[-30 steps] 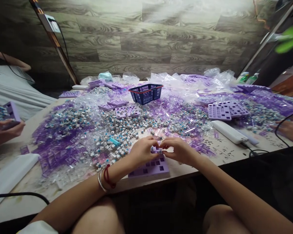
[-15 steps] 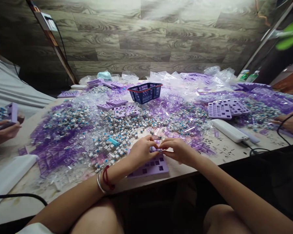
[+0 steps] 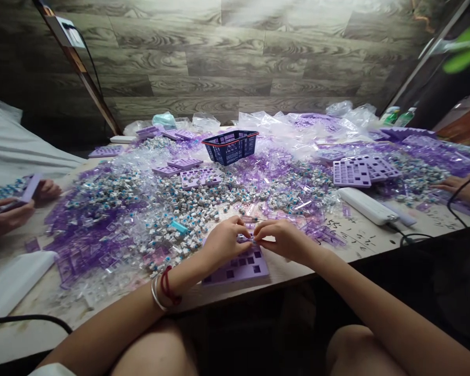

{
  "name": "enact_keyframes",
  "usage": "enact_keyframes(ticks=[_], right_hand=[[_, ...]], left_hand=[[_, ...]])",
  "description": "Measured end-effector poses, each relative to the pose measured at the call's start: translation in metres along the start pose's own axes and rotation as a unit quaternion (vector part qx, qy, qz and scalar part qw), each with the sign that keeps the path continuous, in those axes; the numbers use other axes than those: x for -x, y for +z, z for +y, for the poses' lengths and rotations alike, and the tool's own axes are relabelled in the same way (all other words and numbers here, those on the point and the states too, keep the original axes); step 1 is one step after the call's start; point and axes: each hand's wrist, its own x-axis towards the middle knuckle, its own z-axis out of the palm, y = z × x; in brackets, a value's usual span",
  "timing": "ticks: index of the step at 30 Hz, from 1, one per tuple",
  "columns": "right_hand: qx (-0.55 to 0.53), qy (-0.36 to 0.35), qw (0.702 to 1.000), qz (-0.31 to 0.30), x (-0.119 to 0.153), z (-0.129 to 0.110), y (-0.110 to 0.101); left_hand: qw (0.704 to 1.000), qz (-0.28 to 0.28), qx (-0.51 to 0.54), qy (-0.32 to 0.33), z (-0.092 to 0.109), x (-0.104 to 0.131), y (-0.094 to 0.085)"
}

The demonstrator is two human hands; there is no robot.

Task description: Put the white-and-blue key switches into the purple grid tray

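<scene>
A purple plate with square holes (image 3: 241, 270) lies at the table's front edge, below both hands. My left hand (image 3: 227, 239) is over its far left part, thumb and fingers curled in a pinch. Facing it, my right hand (image 3: 281, 236) pinches with thumb and forefinger close to the left fingertips. Something small and pale shows between the fingers, too small to make out. Left of my left hand spreads a heap of small white and blue switches (image 3: 191, 203), with a light-blue piece (image 3: 179, 227) on top.
A dark blue basket (image 3: 231, 149) stands mid-table. Clear and purple plastic pieces (image 3: 90, 240) cover the left. Stacked purple plates (image 3: 352, 172) and a white bar with a cable (image 3: 366, 207) sit right. Other people's hands work at left (image 3: 10, 216) and right (image 3: 460, 189).
My hands stay pinched over the purple plate, the right fingers slightly shifted. The whole view has moved a little. At the left, the other person's far hand shows more beside the held plate.
</scene>
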Motion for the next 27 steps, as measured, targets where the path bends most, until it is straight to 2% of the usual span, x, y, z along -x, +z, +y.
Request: enact_keyframes(ticks=[6, 16, 20, 27], right_hand=[[0.001, 0.015, 1.000, -0.019, -0.002, 0.000, -0.002], [-0.044, 0.024, 0.999, 0.011, 0.000, -0.001, 0.000], [-0.033, 0.038, 0.998, 0.036, 0.003, 0.001, 0.002], [-0.038, 0.064, 0.997, 0.016, 0.003, -0.003, 0.000]], left_hand=[[1.000, -0.004, -0.014, -0.015, 0.004, 0.000, -0.001], [1.000, -0.003, 0.008, -0.010, 0.002, -0.001, -0.001], [1.000, 0.014, 0.013, 0.019, -0.005, 0.000, 0.003], [0.998, 0.015, 0.006, 0.067, -0.011, 0.001, 0.004]])
